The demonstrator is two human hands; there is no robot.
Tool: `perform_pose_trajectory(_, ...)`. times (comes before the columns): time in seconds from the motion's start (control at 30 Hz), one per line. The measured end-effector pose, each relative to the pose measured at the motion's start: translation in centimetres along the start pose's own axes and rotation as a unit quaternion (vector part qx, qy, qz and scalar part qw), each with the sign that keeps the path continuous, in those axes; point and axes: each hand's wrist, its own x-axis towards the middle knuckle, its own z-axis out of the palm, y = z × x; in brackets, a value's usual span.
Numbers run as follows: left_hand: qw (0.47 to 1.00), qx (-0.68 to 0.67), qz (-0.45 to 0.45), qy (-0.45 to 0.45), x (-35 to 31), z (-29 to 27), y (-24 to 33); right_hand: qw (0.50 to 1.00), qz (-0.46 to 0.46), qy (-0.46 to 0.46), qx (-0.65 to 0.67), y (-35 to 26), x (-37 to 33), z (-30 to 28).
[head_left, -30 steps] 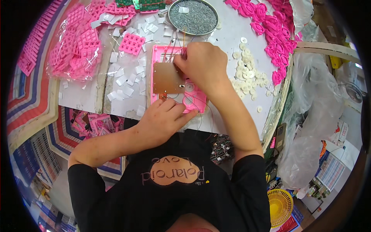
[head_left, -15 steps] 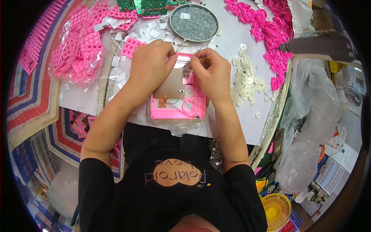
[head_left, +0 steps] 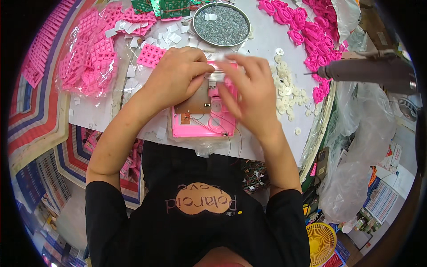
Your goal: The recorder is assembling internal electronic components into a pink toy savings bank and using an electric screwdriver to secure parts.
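Pink plastic: one case [head_left: 195, 130], one brown board [head_left: 189, 107] inside; over both, left hand [head_left: 178, 70], fingers bent, grip hidden; right hand [head_left: 257, 95], blurred, fingers parted, hold unclear; beyond, one dish [head_left: 222, 45].

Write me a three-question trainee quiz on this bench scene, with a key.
1. What mostly fills the round silver-rimmed metal tray?
A) pale round discs
B) small grey metallic pieces
C) bright-pink plastic rings

2. True or false: the dark-grey cylindrical power tool is in the right hand.

3. Fill in: in this view, the ____ hand partly covers the flat brown rectangular panel at the pink rectangular plastic casing.

Key: 1. B. 2. False; the tool is apart, farther right. 3. left hand.
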Motion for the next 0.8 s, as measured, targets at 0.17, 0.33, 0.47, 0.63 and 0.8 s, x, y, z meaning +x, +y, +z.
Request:
perform_pose_trajectory(0.17, 0.986, -0.001, -0.136, 0.1, 0.8, 1.0, 0.2, 0.995, 0.044, -0.019, -0.083, 2.0, 0.1, 2.3)
perform_pose_trajectory(0.33, 0.99, 0.056, -0.106, 0.069, 0.7, 1.3, -1.1, 0.995, 0.044, -0.036, -0.081, 2.3, 0.4, 2.9)
perform_pose_trajectory(0.47, 0.985, 0.11, -0.029, 0.131, 0.4, 1.0, -0.7, 0.992, 0.03, -0.059, -0.103, 2.2, 0.7, 3.1)
perform_pose_trajectory(0.63, 0.992, 0.007, -0.06, 0.108, -1.1, 0.4, 0.1, 0.988, -0.064, -0.051, -0.132, 3.1, 1.6, 3.6)
perform_pose_trajectory(0.8, 0.97, -0.111, -0.199, 0.086, -1.2, -0.1, 1.3, 0.989, -0.045, -0.095, -0.103, 2.6, 1.4, 2.2)
